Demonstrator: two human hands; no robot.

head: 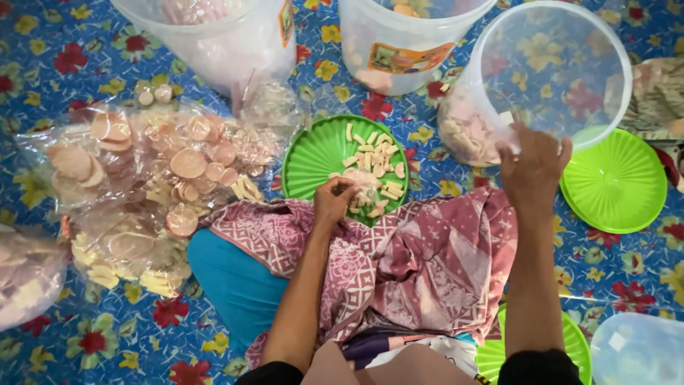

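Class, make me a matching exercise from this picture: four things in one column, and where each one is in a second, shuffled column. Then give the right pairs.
Things
1. left hand
2. right hand
3. light green lid
4. bags of round crackers

Places
A. on the floor mat at the far left
B. at the rim of the tilted clear tub
C. flat on the mat, right of the tub
D. over the cracker sticks on the green plate

Pairs: 1-D, 2-B, 3-C, 4-A

Blue floor mat [92, 299] with red and yellow flowers, soft even light
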